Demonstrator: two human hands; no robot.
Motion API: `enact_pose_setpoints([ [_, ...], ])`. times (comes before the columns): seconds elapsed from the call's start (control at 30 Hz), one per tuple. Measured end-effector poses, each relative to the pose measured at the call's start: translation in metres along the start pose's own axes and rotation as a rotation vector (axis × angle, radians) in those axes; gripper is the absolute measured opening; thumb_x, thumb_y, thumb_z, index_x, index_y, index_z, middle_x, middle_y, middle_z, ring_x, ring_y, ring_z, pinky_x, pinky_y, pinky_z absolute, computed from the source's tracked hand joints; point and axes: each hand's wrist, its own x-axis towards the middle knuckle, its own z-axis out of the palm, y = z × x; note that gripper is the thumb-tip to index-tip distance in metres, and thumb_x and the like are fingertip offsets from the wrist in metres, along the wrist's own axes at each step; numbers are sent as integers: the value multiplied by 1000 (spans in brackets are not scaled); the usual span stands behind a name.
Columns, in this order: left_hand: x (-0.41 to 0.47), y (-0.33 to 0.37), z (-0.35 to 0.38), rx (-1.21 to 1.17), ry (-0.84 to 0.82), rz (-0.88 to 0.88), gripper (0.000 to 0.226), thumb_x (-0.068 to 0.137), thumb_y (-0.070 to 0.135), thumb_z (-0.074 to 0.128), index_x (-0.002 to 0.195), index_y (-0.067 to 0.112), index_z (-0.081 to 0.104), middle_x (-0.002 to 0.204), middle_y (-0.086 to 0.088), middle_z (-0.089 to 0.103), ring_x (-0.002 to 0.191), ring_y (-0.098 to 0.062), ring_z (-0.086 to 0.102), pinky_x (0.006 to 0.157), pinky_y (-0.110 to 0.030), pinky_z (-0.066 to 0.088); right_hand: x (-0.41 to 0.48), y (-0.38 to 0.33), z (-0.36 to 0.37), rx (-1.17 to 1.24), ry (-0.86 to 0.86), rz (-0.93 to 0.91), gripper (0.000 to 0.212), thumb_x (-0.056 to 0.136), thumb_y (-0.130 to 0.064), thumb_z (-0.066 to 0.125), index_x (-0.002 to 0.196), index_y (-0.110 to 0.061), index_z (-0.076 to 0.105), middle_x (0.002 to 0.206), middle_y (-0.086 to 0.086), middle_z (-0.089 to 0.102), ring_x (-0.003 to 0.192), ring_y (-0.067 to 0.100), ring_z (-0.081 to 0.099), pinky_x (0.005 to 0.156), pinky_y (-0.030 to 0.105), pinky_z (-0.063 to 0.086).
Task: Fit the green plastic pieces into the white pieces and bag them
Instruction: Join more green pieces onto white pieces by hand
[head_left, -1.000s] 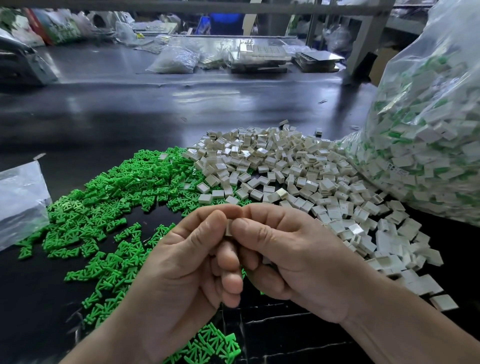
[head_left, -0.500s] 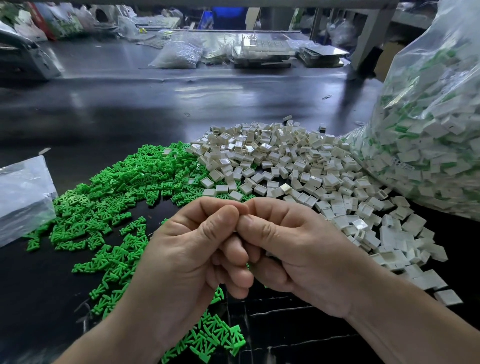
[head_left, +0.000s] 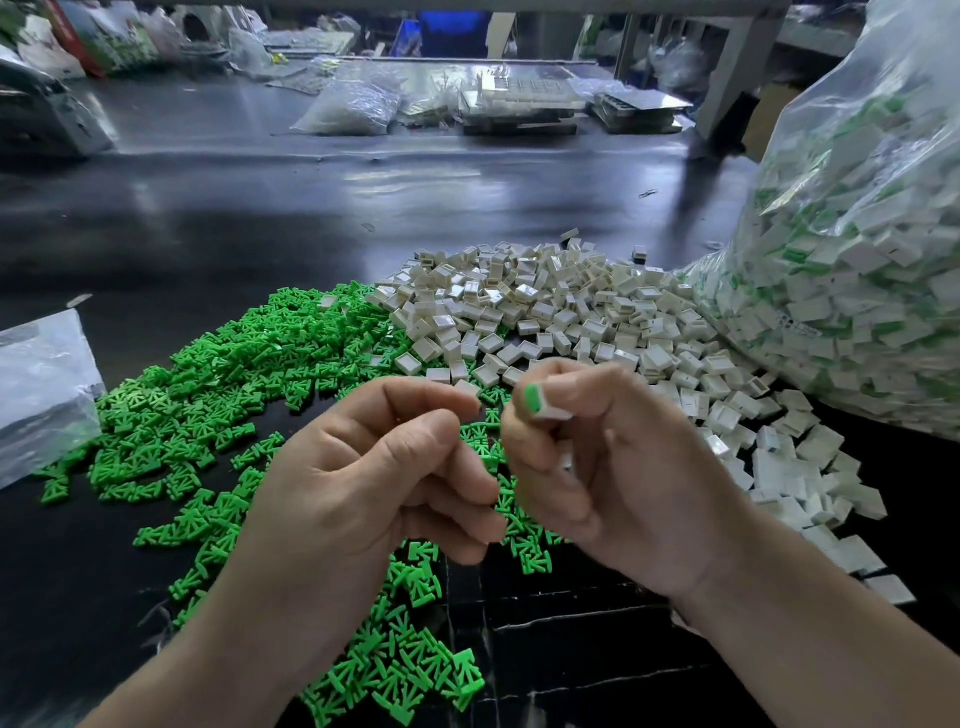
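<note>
Our right hand (head_left: 623, 467) pinches a white piece (head_left: 555, 413) between thumb and forefinger. A green insert (head_left: 531, 399) shows at its end. We hold it just above the loose heaps. Our left hand (head_left: 363, 478) sits just beside it with fingers curled. Nothing shows at its fingertips, and we cannot tell whether the palm hides anything.

The fit looks made, so we judge the step in hand to be checking and bagging. We should see that the green sits flush and square, and press it home with the thumb if it stands proud. Then we carry it right to the clear bag (head_left: 857, 260) and let go only once it is inside.

The green pieces (head_left: 208, 395) lie at the left of the tabletop (head_left: 260, 218), and the white heap (head_left: 545, 312) lies against the bag.
</note>
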Motion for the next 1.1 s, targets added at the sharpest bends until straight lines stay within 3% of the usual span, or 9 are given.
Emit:
enact_pose_setpoints([
  [0.17, 4, 1, -14, 415, 172, 133, 6, 88, 21, 68, 89, 26, 71, 71, -10, 72, 58, -26, 70, 48, -29, 56, 0, -14, -18, 280, -107, -54, 29, 68, -20, 77, 86, -8, 58, 82, 10, 59, 56, 14, 54, 39, 20, 44],
  [0.3, 4, -5, -23, 932, 221, 227, 11, 89, 42, 58, 99, 40, 63, 78, 12, 71, 70, -3, 68, 57, -19, 54, 3, -25, -30, 109, 220, -47, 30, 63, -26, 84, 80, -16, 63, 75, 3, 60, 50, 10, 46, 33, 18, 36],
  [0.4, 4, -11, -20, 1377, 78, 242, 54, 79, 69, 39, 121, 41, 58, 93, 25, 56, 79, 3, 56, 67, -14, 43, -1, -29, -33, -796, 470, -24, 13, 85, -39, 75, 92, -29, 71, 66, -10, 61, 46, 0, 53, 39, 11, 38],
  [0.47, 4, -15, -16, 1545, 15, 222, 72, 77, 77, 31, 137, 41, 47, 100, 22, 49, 89, -2, 50, 73, -21, 42, -2, -22, -34, -1466, 480, 59, 37, 86, -57, 68, 119, -41, 64, 70, -13, 57, 60, -4, 55, 57, 15, 45],
  [0.6, 8, -24, -8, 1751, -85, 286, 80, 78, 76, 37, 137, 27, 55, 94, 8, 54, 85, -16, 54, 72, -31, 47, 9, -3, -20, -1950, 314, 237, 47, 92, -66, 53, 132, -41, 47, 85, -13, 54, 83, 15, 50, 59, 30, 36],
  [0.7, 10, -26, -7, 1747, -125, 314, 56, 80, 61, 55, 120, 25, 69, 86, 5, 56, 76, -19, 56, 65, -34, 47, 14, 0, -18, -1929, 294, 148, 31, 99, -51, 50, 125, -35, 55, 82, -12, 48, 80, 17, 50, 61, 32, 39],
  [0.83, 12, -28, -14, 1660, -117, 359, 25, 78, 34, 77, 101, 24, 73, 82, 7, 58, 73, -19, 58, 62, -36, 50, 10, 3, -21, -1872, 308, 13, 21, 100, -40, 50, 110, -24, 58, 85, -7, 62, 80, 17, 59, 70, 35, 52],
  [1.0, 14, -28, -15, 1637, -111, 407, 10, 82, 28, 72, 91, 23, 70, 80, 8, 60, 72, -18, 57, 62, -36, 49, 4, 2, -27, -1560, 398, -78, 10, 98, -30, 57, 106, -25, 58, 68, -10, 53, 59, -1, 52, 51, 16, 39],
  [1.1, 14, -28, -17, 1620, -23, 422, 14, 85, 21, 68, 98, 17, 72, 82, 3, 64, 74, -21, 60, 64, -36, 50, 2, 1, -26, -1172, 380, -18, 13, 95, -29, 67, 107, -31, 63, 76, -16, 67, 58, -6, 57, 51, 10, 42],
])
